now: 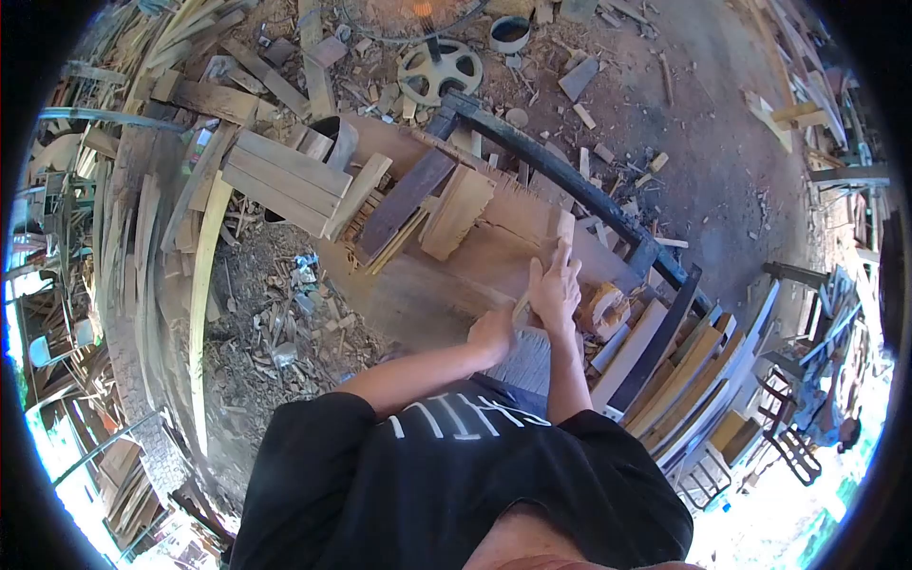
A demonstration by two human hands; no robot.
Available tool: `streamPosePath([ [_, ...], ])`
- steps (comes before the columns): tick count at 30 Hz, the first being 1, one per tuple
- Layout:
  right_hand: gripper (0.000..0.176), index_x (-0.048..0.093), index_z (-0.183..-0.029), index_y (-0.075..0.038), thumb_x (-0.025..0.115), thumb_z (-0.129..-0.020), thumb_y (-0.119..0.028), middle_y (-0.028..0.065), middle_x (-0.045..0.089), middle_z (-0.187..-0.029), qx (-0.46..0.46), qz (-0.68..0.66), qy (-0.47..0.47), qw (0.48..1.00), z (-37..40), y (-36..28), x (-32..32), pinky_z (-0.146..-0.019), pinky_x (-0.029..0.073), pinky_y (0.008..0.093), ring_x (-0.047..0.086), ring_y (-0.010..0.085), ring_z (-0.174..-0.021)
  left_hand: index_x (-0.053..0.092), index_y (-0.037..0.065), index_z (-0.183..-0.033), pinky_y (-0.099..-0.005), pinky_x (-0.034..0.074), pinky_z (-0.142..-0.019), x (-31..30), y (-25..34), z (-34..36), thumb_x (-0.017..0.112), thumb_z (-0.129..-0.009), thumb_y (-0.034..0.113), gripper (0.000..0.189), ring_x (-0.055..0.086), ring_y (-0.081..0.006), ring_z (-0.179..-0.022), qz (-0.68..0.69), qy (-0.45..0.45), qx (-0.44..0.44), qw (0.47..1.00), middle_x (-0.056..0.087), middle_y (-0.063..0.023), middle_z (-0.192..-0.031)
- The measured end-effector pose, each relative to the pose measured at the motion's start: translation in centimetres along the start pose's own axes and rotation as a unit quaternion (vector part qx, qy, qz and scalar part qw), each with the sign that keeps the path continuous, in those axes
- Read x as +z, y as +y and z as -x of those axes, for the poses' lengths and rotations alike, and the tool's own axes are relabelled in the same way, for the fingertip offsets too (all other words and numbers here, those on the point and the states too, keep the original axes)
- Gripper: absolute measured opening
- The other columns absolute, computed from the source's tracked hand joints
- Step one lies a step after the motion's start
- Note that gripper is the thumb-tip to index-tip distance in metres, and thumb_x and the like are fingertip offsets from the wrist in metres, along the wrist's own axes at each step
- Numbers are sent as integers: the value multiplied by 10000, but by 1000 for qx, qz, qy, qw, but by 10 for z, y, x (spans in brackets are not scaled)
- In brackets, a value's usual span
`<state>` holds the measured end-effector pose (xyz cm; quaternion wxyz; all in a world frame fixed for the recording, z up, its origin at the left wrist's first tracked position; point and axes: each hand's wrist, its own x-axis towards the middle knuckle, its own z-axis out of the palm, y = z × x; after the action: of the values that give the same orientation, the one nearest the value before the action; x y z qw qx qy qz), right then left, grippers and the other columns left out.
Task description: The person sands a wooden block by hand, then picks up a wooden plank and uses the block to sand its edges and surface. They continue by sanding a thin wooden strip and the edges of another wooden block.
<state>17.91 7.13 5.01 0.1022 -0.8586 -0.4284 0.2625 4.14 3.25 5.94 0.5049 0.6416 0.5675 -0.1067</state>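
A pale, narrow wooden strip (566, 226) stretches up past the fingers of my right hand (555, 293), which is closed around it. Lower and to the left, my left hand (492, 336) forms a fist beside a short pale length of wood (521, 308) between the two hands; its fingertips are hidden. Both hands are over a broad brown board bench (427, 299). A grey weathered board (524, 363) sits close below my hands. A rough, light-coloured wood block (605, 310) lies just right of my right hand.
Pale planks (285, 180), a dark board (407, 204) and a rough-edged board (458, 214) lie across the bench. A dark beam (560, 176) runs along its far side. Stacked boards (674, 366) stand at right. Beyond are a spoked wheel (440, 73) and wood scraps.
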Motion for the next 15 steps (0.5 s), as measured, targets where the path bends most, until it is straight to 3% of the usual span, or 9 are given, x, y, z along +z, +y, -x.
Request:
streamPosePath([
  [6, 601, 304, -1354, -137, 554, -867, -385, 289, 502, -1087, -17, -95, 27, 995, -77, 51, 26, -805, 473, 538, 571, 489, -937, 511, 70, -1215, -521, 493, -817, -6, 8, 6, 518, -807, 79, 408, 624, -427, -964, -19, 1, -22, 1000, 643, -271, -983],
  [10, 628, 288, -1375, -140, 551, -868, -403, 305, 507, -1083, -19, -57, 39, 997, -14, 28, 15, -812, 468, 541, 567, 500, -941, 516, 68, -1209, -519, 492, -826, -3, 5, 2, 513, -814, 75, 395, 624, -425, -965, 6, 5, -6, 1000, 641, -276, -989],
  [15, 602, 303, -1359, -141, 545, -872, -399, 309, 502, -1105, -14, -70, 36, 997, -43, 35, 10, -818, 461, 553, 565, 507, -951, 519, 67, -1205, -514, 490, -838, -4, 6, 0, 498, -820, 78, 386, 623, -425, -967, -26, -33, -40, 998, 640, -278, -988],
])
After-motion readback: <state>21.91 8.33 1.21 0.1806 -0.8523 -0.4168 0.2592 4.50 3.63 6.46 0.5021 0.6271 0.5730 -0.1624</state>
